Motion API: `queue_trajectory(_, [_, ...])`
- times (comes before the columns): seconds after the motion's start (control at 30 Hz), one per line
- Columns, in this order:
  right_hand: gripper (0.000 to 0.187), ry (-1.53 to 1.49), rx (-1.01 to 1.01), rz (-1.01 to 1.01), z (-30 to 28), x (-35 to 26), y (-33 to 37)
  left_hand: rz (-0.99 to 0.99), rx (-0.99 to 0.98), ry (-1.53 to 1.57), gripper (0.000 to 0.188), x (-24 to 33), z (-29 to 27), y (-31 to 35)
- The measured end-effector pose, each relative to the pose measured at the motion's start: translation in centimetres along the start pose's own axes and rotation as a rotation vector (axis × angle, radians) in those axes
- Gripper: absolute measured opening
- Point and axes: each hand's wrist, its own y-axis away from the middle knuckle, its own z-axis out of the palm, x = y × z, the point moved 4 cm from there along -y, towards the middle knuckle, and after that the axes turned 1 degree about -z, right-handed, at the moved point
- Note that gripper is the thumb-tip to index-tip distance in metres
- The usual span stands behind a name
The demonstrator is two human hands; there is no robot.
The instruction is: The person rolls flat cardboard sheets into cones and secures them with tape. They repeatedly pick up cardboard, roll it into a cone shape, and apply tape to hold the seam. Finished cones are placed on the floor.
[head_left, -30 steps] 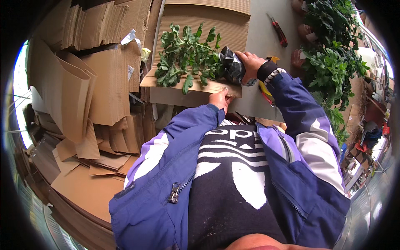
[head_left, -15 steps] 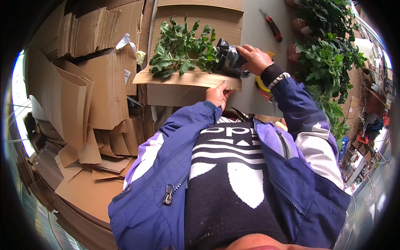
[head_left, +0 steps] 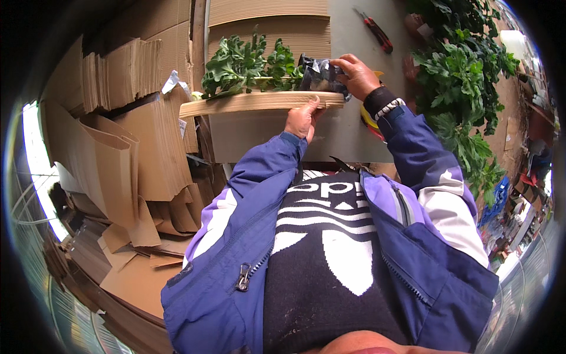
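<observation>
A leafy green plant (head_left: 250, 64) lies on its side on a sheet of corrugated cardboard (head_left: 259, 26), leaves to the left. Its pot (head_left: 321, 76), wrapped in shiny black plastic, points right. The cardboard's near flap (head_left: 236, 104) stands raised along the plant and hides its lower leaves. My left hand (head_left: 302, 120) pinches this flap near its right end, thumb on top. At the pot's right end is my right hand (head_left: 358, 76), its fingers bent over the black plastic and the thumb below.
A red and black utility knife (head_left: 377, 34) lies on the grey table (head_left: 259, 138). Something yellow and red (head_left: 369, 121) is partly hidden by my right wrist. Several leafy plants (head_left: 454, 79) line the right side. Stacked and folded cardboard (head_left: 156, 147) fills the left.
My left hand has tilted the near cardboard flap up more steeply against the plant. My right hand stays at the pot. The view has shifted slightly.
</observation>
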Motion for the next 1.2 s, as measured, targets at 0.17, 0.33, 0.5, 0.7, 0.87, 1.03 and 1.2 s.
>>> queue_trajectory(0.17, [0.039, 0.003, 0.024, 0.004, 0.2, 0.9, -0.9, -0.016, -0.025, 0.017, 0.026, 2.1, 1.5, -2.5])
queue_trajectory(0.33, [0.047, 0.028, -0.053, 0.070, -0.1, 1.4, -2.4, -0.051, 0.019, -0.059, 0.025, 4.4, 3.2, -4.3])
queue_trajectory(0.5, [0.052, -0.117, -0.124, 0.121, -1.0, 1.8, -2.9, -0.109, -0.121, -0.257, 0.041, 6.6, 5.5, -5.2])
queue_trajectory(0.7, [0.041, -0.274, 0.017, 0.247, 0.2, 1.8, -3.7, -0.140, -0.058, -0.229, 0.042, 7.5, 6.7, -5.6])
queue_trajectory(0.87, [0.022, -0.189, 0.249, 0.464, 1.7, 1.6, -3.8, 0.880, -0.172, -1.572, 0.050, 10.3, 8.3, -4.4])
queue_trajectory(1.03, [0.023, -0.045, 0.255, 0.619, 0.6, 1.9, -5.2, 0.954, -0.319, -2.202, 0.083, 10.8, 6.9, -4.9])
queue_trajectory(1.2, [0.045, 0.198, 0.726, 0.208, 0.1, -1.3, -3.7, 0.918, -0.342, -2.266, 0.091, 10.7, 6.3, -6.3])
